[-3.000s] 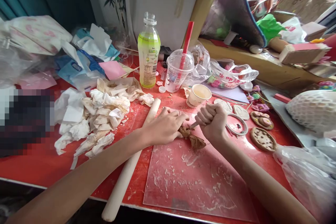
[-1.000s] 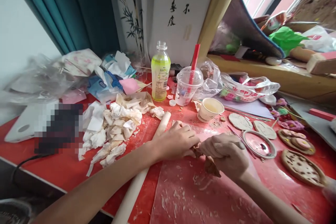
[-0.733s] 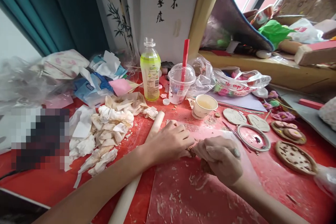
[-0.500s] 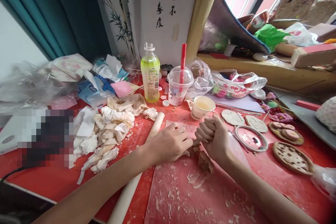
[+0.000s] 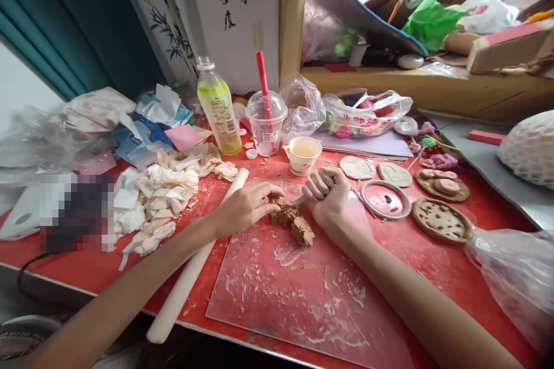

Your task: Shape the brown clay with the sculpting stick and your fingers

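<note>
My left hand [image 5: 247, 206] curves its fingers and thumb around the left end of a crumbly brown lump of clay [image 5: 283, 213]. A second chunk of clay [image 5: 302, 232] lies just in front of it on the clear board [image 5: 277, 294], which is smeared with clay scraps. My right hand [image 5: 325, 193] is closed in a fist. From it a thin greyish tool tip [image 5: 299, 200] points left against the clay; the rest of the tool is hidden in the fist. Behind this hand stands a paper cup [image 5: 304, 155] of cloudy liquid.
A rolling pin [image 5: 194, 265] lies left of the board, beside crumpled tissues [image 5: 158, 196]. Behind are a bottle [image 5: 220, 109] and a plastic cup [image 5: 266, 121] with a red straw. On the right lie a ring [image 5: 386, 199], flat clay discs [image 5: 357, 167] and a spotted clay plate [image 5: 441, 222].
The view has shifted, so the table appears farther left and higher. My left hand has drawn back leftward, uncovering more of the clay. My right fist stays closed beside it.
</note>
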